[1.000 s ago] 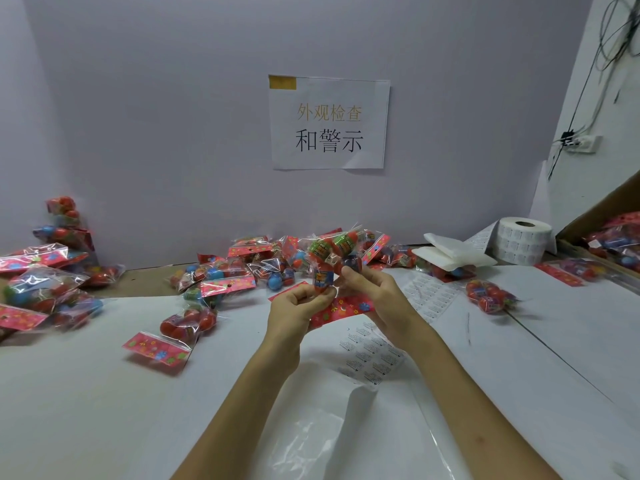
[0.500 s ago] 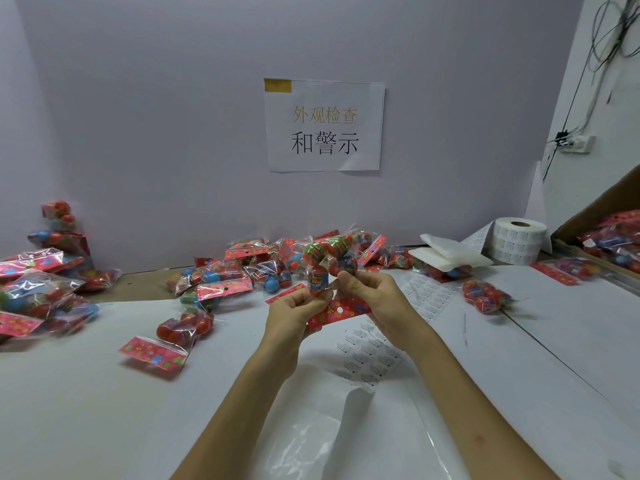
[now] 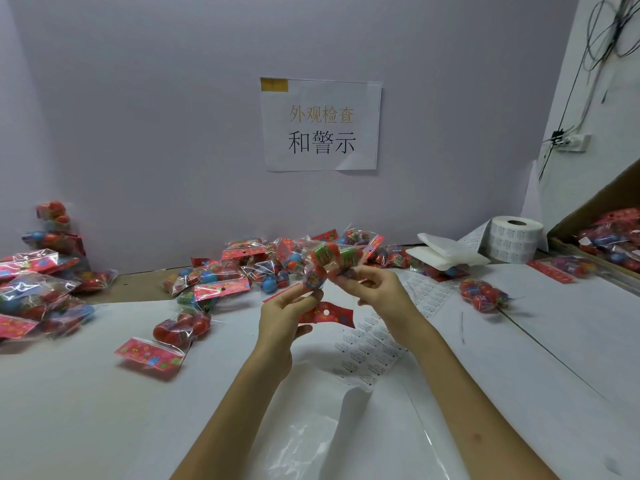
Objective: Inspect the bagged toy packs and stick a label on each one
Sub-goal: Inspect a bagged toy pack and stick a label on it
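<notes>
**Q:** Which step are you on?

**A:** From my head view, I judge it is the inspection. My left hand (image 3: 284, 317) and right hand (image 3: 377, 292) both pinch one toy pack (image 3: 332, 261), which I hold up off the table (image 3: 69, 393) between my fingertips. Its red header card (image 3: 325, 313) hangs just below my fingers. I can't see a label on it.

**Q:** What does the next move call for?

**A:** I think one hand has to let go and peel a label off the label sheet (image 3: 374, 351), which lies on the table under my right wrist. The other hand holds the pack steady. The film looks slippery, so I need a firm pinch.

**Q:** Can you read any writing?

**A:** The sign (image 3: 320, 126) on the wall above my fingers reads 外观检查 and 和警示. The print on the sheet is too small to read. So is the print on the label roll (image 3: 512, 237), far to the right of my fingers. The header card is blurred.
</notes>
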Motion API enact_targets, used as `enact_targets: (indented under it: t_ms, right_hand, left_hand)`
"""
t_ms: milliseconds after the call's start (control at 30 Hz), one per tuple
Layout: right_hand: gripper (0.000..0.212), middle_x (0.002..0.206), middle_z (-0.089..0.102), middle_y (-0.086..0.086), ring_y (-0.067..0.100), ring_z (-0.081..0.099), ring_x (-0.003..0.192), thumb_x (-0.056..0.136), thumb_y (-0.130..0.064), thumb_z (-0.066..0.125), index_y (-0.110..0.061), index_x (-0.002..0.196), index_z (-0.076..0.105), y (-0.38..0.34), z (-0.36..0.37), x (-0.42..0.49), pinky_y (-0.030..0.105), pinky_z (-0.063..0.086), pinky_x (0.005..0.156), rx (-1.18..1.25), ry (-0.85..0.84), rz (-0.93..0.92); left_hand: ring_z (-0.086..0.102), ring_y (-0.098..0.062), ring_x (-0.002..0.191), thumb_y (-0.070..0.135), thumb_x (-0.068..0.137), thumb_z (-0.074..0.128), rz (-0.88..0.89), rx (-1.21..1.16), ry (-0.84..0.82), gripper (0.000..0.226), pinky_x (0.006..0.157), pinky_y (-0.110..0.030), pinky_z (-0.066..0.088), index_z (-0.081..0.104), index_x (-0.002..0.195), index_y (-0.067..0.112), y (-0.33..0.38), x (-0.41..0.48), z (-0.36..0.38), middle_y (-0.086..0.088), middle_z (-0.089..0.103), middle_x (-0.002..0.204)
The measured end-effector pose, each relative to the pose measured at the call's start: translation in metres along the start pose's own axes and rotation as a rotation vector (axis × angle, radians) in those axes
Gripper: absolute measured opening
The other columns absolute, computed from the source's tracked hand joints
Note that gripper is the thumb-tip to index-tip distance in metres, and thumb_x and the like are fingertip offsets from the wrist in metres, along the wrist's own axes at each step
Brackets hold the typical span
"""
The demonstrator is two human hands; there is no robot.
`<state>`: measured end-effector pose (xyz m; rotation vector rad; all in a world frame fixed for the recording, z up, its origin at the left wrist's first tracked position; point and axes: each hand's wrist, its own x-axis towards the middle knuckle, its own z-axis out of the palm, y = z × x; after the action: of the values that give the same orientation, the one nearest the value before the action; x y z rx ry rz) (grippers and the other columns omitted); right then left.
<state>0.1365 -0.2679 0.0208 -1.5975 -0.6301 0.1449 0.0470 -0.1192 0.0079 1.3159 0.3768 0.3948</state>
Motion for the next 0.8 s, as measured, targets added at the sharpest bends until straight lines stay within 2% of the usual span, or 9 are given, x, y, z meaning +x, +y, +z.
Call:
enact_targets:
  t_ms: [67, 167, 300, 400, 533, 600, 633, 700, 800]
  right_hand:
    - [0.041, 0.074, 0.067, -0.006, 0.002, 0.053, 0.063, 0.074, -0.054, 0.075, -0.018, 0.095, 0.077, 0.002, -0.001, 0.001, 0.028, 0.046, 0.065, -0.006, 0.023, -0.004]
    - [0.044, 0.054, 0.051, -0.014, 0.005, 0.041, 0.051, 0.073, -0.061, 0.071, -0.019, 0.089, 0.074, 0.005, -0.003, 0.003, 0.025, 0.040, 0.055, 0.017, 0.092, 0.006]
    - [0.050, 0.052, 0.044, -0.002, 0.010, 0.033, 0.050, 0.067, -0.063, 0.074, -0.019, 0.090, 0.074, 0.006, -0.007, 0.004, 0.026, 0.032, 0.049, 0.093, 0.214, 0.042]
    - [0.042, 0.072, 0.070, 0.013, 0.016, 0.045, 0.053, 0.066, -0.051, 0.081, -0.026, 0.099, 0.076, 0.003, -0.010, 0.004, 0.025, 0.041, 0.049, 0.133, 0.265, -0.005]
    - [0.038, 0.098, 0.078, 0.000, 0.021, 0.074, 0.076, 0.077, -0.007, 0.082, -0.030, 0.107, 0.078, 0.002, -0.010, 0.004, 0.028, 0.059, 0.065, 0.178, 0.134, -0.069]
    - [0.055, 0.112, 0.076, -0.007, 0.019, 0.073, 0.099, 0.080, 0.013, 0.072, -0.033, 0.109, 0.079, 0.003, -0.008, 0.003, 0.029, 0.061, 0.076, 0.205, 0.029, -0.078]
    - [0.054, 0.116, 0.075, -0.007, 0.016, 0.071, 0.107, 0.079, 0.012, 0.072, -0.032, 0.110, 0.078, 0.002, -0.008, 0.002, 0.029, 0.060, 0.081, 0.209, -0.014, -0.089]
    - [0.048, 0.119, 0.074, -0.006, 0.011, 0.068, 0.112, 0.081, 0.009, 0.071, -0.025, 0.113, 0.077, 0.001, -0.008, 0.000, 0.029, 0.059, 0.087, 0.204, -0.076, -0.111]
    - [0.064, 0.116, 0.075, 0.006, 0.021, 0.068, 0.113, 0.076, 0.027, 0.045, -0.017, 0.108, 0.079, -0.001, -0.010, -0.002, 0.038, 0.059, 0.091, 0.238, -0.127, -0.069]
  left_hand:
    - [0.068, -0.016, 0.080, 0.023, 0.096, 0.067, 0.046, 0.039, -0.012, 0.010, 0.069, -0.026, 0.049, 0.073, 0.104, 0.022, 0.000, -0.001, 0.001, -0.001, 0.077, 0.085]
    - [0.066, -0.014, 0.071, 0.033, 0.099, 0.062, 0.044, 0.060, -0.081, 0.020, 0.064, -0.022, 0.052, 0.075, 0.104, 0.019, 0.000, -0.003, 0.003, -0.005, 0.074, 0.086]
    - [0.064, -0.018, 0.089, 0.030, 0.102, 0.059, 0.054, 0.109, 0.001, 0.021, 0.069, -0.023, 0.051, 0.066, 0.116, 0.016, -0.002, 0.001, 0.005, -0.006, 0.070, 0.106]
    - [0.059, -0.020, 0.102, 0.025, 0.103, 0.058, 0.084, 0.176, 0.109, 0.017, 0.071, -0.023, 0.048, 0.061, 0.118, 0.017, -0.003, 0.005, 0.001, -0.006, 0.065, 0.119]
    - [0.067, -0.020, 0.093, 0.041, 0.105, 0.049, 0.011, 0.020, -0.001, 0.034, 0.073, -0.030, 0.051, 0.069, 0.111, 0.014, 0.002, 0.000, 0.000, -0.004, 0.075, 0.103]
    - [0.072, -0.024, 0.094, 0.053, 0.103, 0.043, -0.058, -0.063, -0.069, 0.044, 0.077, -0.034, 0.054, 0.069, 0.108, 0.019, 0.004, -0.004, 0.001, -0.004, 0.078, 0.101]
    - [0.073, -0.026, 0.096, 0.057, 0.102, 0.042, -0.074, -0.088, -0.087, 0.046, 0.080, -0.036, 0.056, 0.068, 0.109, 0.020, 0.004, -0.003, 0.000, -0.004, 0.078, 0.102]
    - [0.074, -0.028, 0.100, 0.060, 0.099, 0.044, -0.078, -0.120, -0.109, 0.047, 0.087, -0.039, 0.057, 0.067, 0.114, 0.022, 0.003, -0.002, 0.000, -0.006, 0.078, 0.106]
    - [0.076, -0.024, 0.097, 0.055, 0.094, 0.058, -0.020, -0.094, -0.120, 0.039, 0.086, -0.037, 0.058, 0.069, 0.114, 0.023, 0.003, -0.002, 0.000, -0.007, 0.077, 0.108]
